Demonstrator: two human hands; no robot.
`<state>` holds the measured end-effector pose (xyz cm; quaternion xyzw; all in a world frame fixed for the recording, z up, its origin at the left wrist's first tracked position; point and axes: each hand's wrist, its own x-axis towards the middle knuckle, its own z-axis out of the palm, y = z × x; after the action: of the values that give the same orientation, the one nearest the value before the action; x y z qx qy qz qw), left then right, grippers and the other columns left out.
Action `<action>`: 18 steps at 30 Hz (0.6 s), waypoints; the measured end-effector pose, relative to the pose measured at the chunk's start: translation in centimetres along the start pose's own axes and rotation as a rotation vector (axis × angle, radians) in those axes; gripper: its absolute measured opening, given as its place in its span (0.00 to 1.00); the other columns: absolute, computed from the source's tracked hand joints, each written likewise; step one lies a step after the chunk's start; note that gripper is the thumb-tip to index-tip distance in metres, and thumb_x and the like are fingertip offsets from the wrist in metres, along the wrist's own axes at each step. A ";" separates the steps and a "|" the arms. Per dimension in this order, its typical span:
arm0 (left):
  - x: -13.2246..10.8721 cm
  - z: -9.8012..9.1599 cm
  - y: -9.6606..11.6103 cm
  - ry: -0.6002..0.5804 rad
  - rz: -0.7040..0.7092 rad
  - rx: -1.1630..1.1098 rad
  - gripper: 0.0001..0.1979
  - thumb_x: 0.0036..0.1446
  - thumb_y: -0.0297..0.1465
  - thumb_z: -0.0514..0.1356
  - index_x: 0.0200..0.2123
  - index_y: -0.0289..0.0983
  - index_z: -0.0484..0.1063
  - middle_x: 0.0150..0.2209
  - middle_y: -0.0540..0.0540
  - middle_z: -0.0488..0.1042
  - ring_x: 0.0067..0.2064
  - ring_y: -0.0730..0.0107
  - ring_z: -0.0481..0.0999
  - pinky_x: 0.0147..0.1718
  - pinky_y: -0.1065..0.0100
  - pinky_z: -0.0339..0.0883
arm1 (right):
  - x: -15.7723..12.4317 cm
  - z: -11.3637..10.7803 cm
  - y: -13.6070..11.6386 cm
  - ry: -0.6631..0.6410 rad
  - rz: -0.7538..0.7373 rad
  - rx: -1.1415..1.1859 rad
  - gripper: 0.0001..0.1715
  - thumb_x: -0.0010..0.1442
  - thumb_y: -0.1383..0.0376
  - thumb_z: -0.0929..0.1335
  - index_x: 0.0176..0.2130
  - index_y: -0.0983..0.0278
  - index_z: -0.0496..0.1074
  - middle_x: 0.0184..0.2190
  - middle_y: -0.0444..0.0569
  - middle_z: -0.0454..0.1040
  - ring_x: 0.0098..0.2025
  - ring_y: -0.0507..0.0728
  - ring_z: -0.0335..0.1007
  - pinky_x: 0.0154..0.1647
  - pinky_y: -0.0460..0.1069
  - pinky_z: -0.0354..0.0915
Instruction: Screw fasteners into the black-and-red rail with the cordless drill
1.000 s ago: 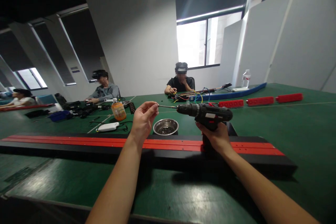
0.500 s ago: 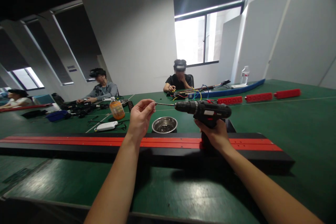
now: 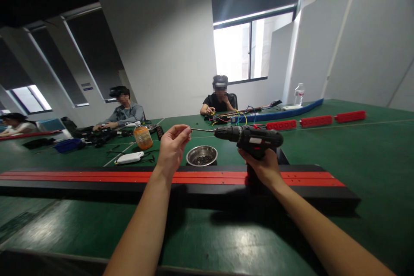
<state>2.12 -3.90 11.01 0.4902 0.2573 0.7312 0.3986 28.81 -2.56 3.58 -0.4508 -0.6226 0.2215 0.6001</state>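
Barely anything has moved: left hand [image 3: 173,144] pinches the left end of the driver bit [image 3: 203,130]; right hand [image 3: 267,168] grips the cordless drill [image 3: 258,137].

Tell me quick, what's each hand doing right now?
Left hand: closed at the tip of the bit; what it pinches can't be made out.
Right hand: closed, holding the power drill.

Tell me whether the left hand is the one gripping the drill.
No, the right hand grips the drill, while the left hand has its fingertips at the tip of the bit.
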 end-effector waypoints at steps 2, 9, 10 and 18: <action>0.1 -0.1 -0.1 0.004 -0.018 -0.001 0.13 0.43 0.31 0.76 0.33 0.36 0.80 0.31 0.50 0.77 0.31 0.79 0.73 0.33 0.75 0.69 | 0.0 0.0 0.1 -0.009 0.013 0.012 0.23 0.50 0.47 0.75 0.31 0.65 0.80 0.26 0.51 0.80 0.31 0.64 0.77 0.33 0.53 0.69; 0.1 -0.2 0.0 0.011 0.005 0.046 0.12 0.44 0.33 0.75 0.33 0.37 0.79 0.31 0.50 0.77 0.31 0.78 0.73 0.33 0.75 0.68 | 0.0 0.1 0.3 -0.007 0.032 0.039 0.24 0.48 0.48 0.76 0.34 0.65 0.81 0.27 0.51 0.81 0.30 0.63 0.77 0.32 0.53 0.69; 0.1 -0.3 0.0 0.005 0.014 0.055 0.12 0.45 0.33 0.75 0.33 0.37 0.79 0.31 0.50 0.77 0.31 0.78 0.73 0.33 0.74 0.67 | 0.0 0.1 0.4 -0.005 0.034 0.035 0.24 0.48 0.48 0.76 0.34 0.66 0.81 0.27 0.51 0.81 0.30 0.63 0.77 0.32 0.53 0.70; -0.5 -4.1 -5.9 -0.002 0.039 0.720 0.12 0.57 0.39 0.65 0.32 0.36 0.76 0.30 0.45 0.78 0.31 0.68 0.75 0.33 0.68 0.67 | 0.3 -0.4 0.2 0.025 0.092 -0.121 0.26 0.43 0.48 0.78 0.36 0.64 0.82 0.29 0.52 0.82 0.37 0.69 0.80 0.36 0.56 0.72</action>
<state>0.42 -0.95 4.65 0.6047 0.4887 0.6006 0.1866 29.26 -2.31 3.62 -0.5173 -0.6057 0.2051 0.5688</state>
